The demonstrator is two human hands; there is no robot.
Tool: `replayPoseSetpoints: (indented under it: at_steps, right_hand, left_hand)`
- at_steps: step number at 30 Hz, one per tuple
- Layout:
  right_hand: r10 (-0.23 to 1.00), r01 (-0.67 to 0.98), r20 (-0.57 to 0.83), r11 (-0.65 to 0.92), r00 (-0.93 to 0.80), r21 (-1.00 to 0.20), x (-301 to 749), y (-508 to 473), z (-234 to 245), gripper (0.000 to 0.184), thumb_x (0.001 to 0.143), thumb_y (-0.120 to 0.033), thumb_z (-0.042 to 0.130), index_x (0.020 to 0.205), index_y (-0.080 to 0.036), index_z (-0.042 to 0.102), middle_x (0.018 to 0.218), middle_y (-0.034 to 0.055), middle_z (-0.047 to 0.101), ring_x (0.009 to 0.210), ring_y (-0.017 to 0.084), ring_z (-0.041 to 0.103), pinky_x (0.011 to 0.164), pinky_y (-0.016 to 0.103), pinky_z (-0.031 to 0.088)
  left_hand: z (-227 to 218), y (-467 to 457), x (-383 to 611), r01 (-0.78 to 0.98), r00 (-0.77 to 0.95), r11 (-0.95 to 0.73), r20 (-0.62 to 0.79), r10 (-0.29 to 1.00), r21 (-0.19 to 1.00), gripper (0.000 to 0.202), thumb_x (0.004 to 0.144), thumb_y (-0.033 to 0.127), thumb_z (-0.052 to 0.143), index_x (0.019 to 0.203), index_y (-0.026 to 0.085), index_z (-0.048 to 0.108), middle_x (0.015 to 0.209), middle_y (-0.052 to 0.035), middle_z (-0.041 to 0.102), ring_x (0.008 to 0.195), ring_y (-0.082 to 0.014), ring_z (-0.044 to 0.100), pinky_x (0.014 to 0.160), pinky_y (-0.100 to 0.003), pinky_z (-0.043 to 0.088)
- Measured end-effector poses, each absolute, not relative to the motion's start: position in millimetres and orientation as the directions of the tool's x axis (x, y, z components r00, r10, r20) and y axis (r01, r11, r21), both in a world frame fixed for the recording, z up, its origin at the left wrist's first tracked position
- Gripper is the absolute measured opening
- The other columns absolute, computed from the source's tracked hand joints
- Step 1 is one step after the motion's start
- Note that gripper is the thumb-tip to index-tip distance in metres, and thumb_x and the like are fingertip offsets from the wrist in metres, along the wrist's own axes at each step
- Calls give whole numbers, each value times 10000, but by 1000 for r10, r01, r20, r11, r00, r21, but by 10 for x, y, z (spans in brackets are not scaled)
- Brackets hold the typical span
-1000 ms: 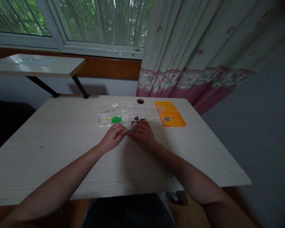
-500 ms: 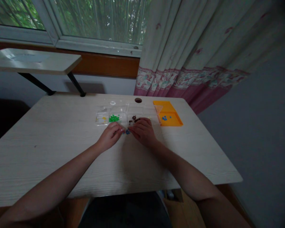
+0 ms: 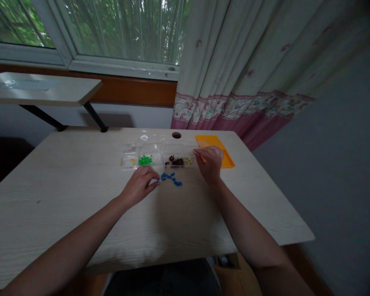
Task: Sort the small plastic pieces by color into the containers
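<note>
My left hand (image 3: 140, 187) rests on the pale wooden table (image 3: 64, 193) with its fingers curled, fingertips pinched at the left end of a short string of blue beads (image 3: 171, 179). My right hand (image 3: 210, 161) hovers over the orange tray (image 3: 226, 158), fingers bent down into it; what they hold is hidden. Behind the beads lies a clear divided box (image 3: 156, 156) with yellow, green, dark brown and pale beads in separate compartments.
A round cable hole (image 3: 176, 135) sits at the table's far edge. A second small table (image 3: 40, 87) stands behind on the left under the window. A patterned curtain (image 3: 234, 61) hangs at the right. The table's right edge is close to the orange tray.
My right hand left the beads at the table's middle and moved right to the orange tray. The blue bead string is now uncovered. My left hand stayed in place.
</note>
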State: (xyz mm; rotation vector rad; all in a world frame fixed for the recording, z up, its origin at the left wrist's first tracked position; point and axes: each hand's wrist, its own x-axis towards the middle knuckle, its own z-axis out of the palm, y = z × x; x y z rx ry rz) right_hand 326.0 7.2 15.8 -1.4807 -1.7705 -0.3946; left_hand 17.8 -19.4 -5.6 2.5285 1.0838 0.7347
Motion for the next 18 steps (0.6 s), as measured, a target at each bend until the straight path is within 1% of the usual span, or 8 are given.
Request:
replayPoseSetpoints:
  at_steps: [2,4,7,9,12,18]
  right_hand:
    - [684,950,727,185,59,-251,3460,146,116,251,943,-416,547,938,-266,748,920,41,724,993,241,549,962,441,328]
    - [669,949,724,92,165,-301,3679,219,59,291,942,-424,530,917,-236,751,932,71,710,1000,251,524,940,447,329]
    - [704,933,669,24,239,-359,3955,305,-49,364,941,-427,495,852,-183,751,906,110,684,954,245,500,866,426,355]
    - [736,931,630,-2,249,-366,4058,341,-122,384,931,-430,490,820,-169,749,875,114,674,919,242,489,836,417,365]
    - [769,940,596,-20,231,-340,4100,368,-204,378,907,-444,513,817,-166,753,866,117,667,895,246,479,817,415,372]
    - [771,956,611,8,180,-292,4082,374,-212,428,935,-433,455,757,-152,724,809,119,643,858,240,486,827,427,379]
  left_hand:
    - [-58,-191,176,577,596,-681,338,728,450,132,937,316,603,984,209,665,964,-70,599,957,-230,541,869,-393,439]
    - [-62,-186,174,572,601,-686,339,724,450,121,938,308,598,962,209,665,956,-67,601,946,-227,543,859,-392,440]
    - [-62,-184,175,572,594,-683,345,727,455,126,937,313,601,944,203,661,949,-68,605,941,-227,542,857,-391,443]
    - [-59,-186,176,573,586,-678,349,731,460,137,940,321,597,930,199,658,941,-68,606,933,-225,542,854,-386,446]
    - [-57,-188,179,579,578,-673,352,737,460,163,945,339,592,910,193,656,909,-65,605,911,-224,541,840,-381,445]
    - [-37,-196,174,563,562,-670,371,739,483,181,951,336,575,888,183,649,884,-65,603,883,-219,545,811,-368,436]
